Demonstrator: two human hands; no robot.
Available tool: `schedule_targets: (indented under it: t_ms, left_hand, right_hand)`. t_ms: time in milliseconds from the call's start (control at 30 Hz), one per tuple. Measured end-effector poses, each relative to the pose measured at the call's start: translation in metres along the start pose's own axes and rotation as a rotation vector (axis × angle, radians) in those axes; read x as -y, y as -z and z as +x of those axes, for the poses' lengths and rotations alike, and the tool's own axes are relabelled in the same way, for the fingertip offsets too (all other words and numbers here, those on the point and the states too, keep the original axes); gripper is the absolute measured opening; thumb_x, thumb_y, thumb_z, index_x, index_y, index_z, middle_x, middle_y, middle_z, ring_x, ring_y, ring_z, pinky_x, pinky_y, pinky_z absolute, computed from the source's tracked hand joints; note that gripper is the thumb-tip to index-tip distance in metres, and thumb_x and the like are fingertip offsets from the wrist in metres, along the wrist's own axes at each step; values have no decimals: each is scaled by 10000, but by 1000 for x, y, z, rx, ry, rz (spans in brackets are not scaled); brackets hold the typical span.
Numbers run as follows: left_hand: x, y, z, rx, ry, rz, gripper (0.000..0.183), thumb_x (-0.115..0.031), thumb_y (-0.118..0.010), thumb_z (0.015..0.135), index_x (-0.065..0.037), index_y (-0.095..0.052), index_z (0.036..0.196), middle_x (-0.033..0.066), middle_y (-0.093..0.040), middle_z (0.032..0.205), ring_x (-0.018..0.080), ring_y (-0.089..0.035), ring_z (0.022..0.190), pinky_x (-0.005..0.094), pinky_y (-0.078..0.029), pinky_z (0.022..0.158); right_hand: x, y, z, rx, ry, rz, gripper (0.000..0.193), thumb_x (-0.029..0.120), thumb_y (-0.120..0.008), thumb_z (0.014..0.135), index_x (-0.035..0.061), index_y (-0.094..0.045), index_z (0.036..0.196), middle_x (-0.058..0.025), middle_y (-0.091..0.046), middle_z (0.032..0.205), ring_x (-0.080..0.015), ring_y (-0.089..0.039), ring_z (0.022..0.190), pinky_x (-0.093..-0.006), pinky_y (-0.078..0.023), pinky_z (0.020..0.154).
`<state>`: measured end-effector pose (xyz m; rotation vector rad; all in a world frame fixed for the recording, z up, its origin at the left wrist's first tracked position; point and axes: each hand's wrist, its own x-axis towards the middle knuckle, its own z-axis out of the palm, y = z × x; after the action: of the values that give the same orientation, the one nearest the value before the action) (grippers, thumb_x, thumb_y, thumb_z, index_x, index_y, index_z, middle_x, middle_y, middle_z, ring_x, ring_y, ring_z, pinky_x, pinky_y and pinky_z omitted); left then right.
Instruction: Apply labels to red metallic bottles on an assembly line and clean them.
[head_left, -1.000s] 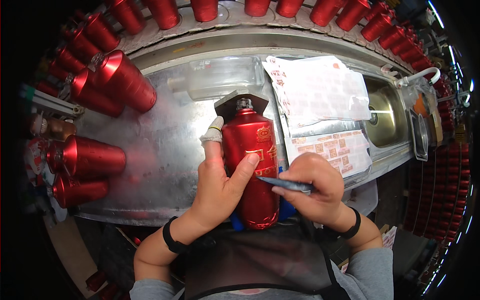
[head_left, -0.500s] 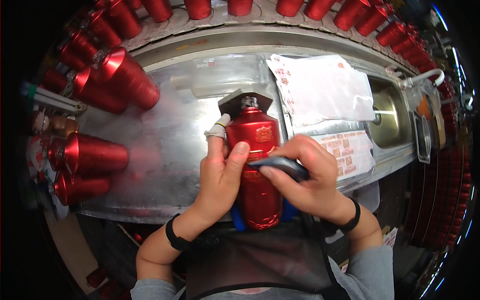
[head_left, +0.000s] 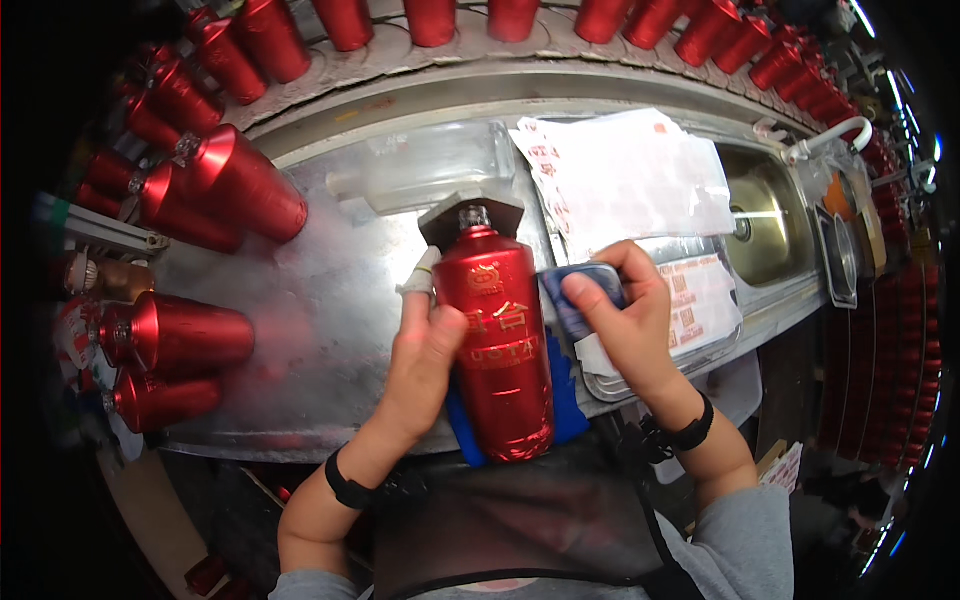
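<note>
A shiny red bottle (head_left: 500, 390) with gold lettering and an uncapped threaded neck lies tilted in front of me, its neck against a dark angled rest (head_left: 433, 222) and its base on a blue cloth (head_left: 568, 405). My left hand (head_left: 418, 370) is closed around its left side, with a white wrap on one finger. Just right of the bottle, my right hand (head_left: 635, 310) grips a flat dark-blue scraper (head_left: 570, 308) between thumb and fingers. The scraper's edge is close to the bottle's side; whether it touches is unclear.
More red bottles lie on the metal table at left (head_left: 195, 335). Behind runs a curved conveyor (head_left: 455, 52) carrying upright red bottles. A clear tray (head_left: 430, 160), printed transfer sheets (head_left: 640, 180) and a steel sink (head_left: 775, 220) with a white faucet (head_left: 850, 130) border the workspace.
My right hand has moved right, taking the scraper off the bottle's front. The left thumb has shifted toward the bottle's left edge, and more gold lettering shows. The conveyor bottles have shifted right.
</note>
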<state>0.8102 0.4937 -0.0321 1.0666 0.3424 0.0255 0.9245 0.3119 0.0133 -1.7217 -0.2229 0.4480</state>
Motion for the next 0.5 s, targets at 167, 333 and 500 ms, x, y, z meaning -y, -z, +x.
schedule_targets:
  t_ms: [167, 333, 500]
  left_hand:
    - [-3, 2, -2, 35, -21, -12, 769, -259, -604, 984, -25, -138, 1549, 152, -481, 1394, 205, -519, 1244, 357, -426, 1053]
    - [-3, 3, -7, -4, -220, 317, 715, -314, -595, 979, -37, -221, 1522, 204, -406, 1459, 269, -463, 1300, 385, -372, 1092]
    - [-19, 6, -11, 0, -589, 1142, 447, -507, -576, 941, -205, -702, 1245, 330, -195, 1580, 524, -219, 1436, 611, -171, 1135]
  right_hand:
    - [6, -7, -8, 99, 334, -72, 166, 97, -730, 893, 23, -583, 911, -4, -615, 781, -35, -540, 704, -210, -455, 611]
    - [-12, 13, 9, -112, 22, -126, 171, 85, -723, 894, 16, -568, 916, 2, -613, 781, -27, -556, 708, -206, -462, 601]
    - [-10, 7, -6, 67, 20, 71, 175, 79, -708, 910, 18, -558, 977, 9, -619, 820, -15, -562, 736, -190, -463, 629]
